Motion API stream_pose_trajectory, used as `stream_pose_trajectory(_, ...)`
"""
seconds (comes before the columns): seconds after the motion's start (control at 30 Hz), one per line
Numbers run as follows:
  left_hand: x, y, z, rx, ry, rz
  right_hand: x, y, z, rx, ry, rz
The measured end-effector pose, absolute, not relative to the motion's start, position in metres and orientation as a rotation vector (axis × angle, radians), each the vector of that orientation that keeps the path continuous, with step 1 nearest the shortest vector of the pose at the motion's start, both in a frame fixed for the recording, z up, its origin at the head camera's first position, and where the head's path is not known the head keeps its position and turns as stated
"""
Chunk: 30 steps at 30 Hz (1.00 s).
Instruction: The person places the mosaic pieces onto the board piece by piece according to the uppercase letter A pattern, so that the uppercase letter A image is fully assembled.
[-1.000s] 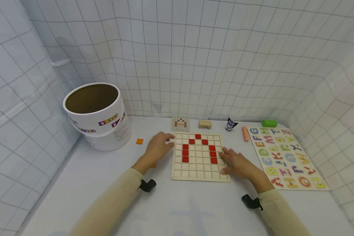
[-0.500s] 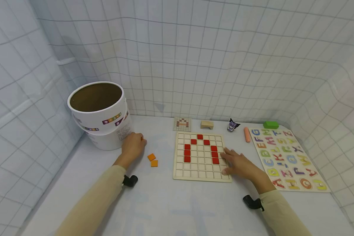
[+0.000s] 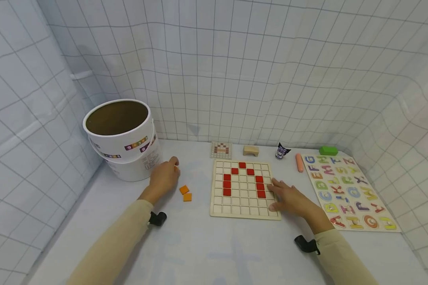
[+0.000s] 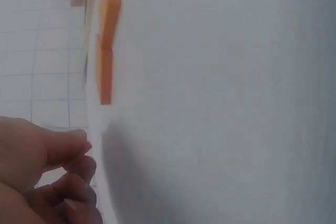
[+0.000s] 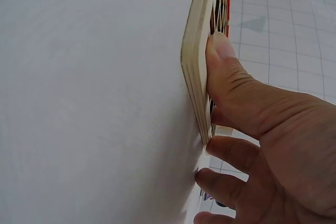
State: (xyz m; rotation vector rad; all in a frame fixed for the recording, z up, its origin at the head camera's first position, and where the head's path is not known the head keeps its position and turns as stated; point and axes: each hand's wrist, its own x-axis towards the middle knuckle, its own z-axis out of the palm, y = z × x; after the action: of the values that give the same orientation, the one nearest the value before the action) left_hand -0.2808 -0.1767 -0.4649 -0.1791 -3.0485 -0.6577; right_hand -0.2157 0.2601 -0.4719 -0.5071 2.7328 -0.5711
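Observation:
My left hand pinches a small orange square tile between thumb and fingertips, just above the table beside the bucket; most of that tile is hidden by the fingers. Two more orange tiles lie close together on the table, to the right of this hand. A wooden grid board lies flat in the middle, with several red tiles set in its squares as an arch. On the board's right edge rests my right hand, its thumb on the top face and its fingers spread along the side.
A large white bucket stands at the left. Behind the board are a small pattern card, a wooden arch block and a small figurine. An orange stick, a green block and an alphabet puzzle are on the right.
From beside the board, my left hand has moved left toward the bucket and now pinches an orange tile, lifted slightly in the last half second. The right hand stays on the board.

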Motion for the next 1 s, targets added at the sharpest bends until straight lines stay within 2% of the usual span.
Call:
stream_pose_trajectory(0.23, -0.282, -0.155, -0.46, -0.06, -2.947, -1.241, -0.217, 0.26, -0.469, -0.502, 2.725, -0.595)
stream_pose_trajectory(0.43, -0.277, -0.103, -0.457, 0.014, -2.849, -1.719, -0.219, 0.26, -0.47, -0.484, 2.716, -0.599)
stream_pose_trajectory(0.53, -0.272, -0.072, -0.457, -0.049, -2.846, -1.862, -0.218, 0.26, -0.471, -0.481, 2.714, -0.622)
stream_pose_trajectory(0.73, -0.265, -0.018, -0.464, -0.339, -2.939, -1.824, -0.216, 0.259, -0.473, -0.448, 2.704, -0.646)
stream_pose_trajectory(1.0, -0.265, 0.021, -0.475, -0.597, -3.027, -1.334, -0.215, 0.259, -0.47, -0.457, 2.717, -0.629)
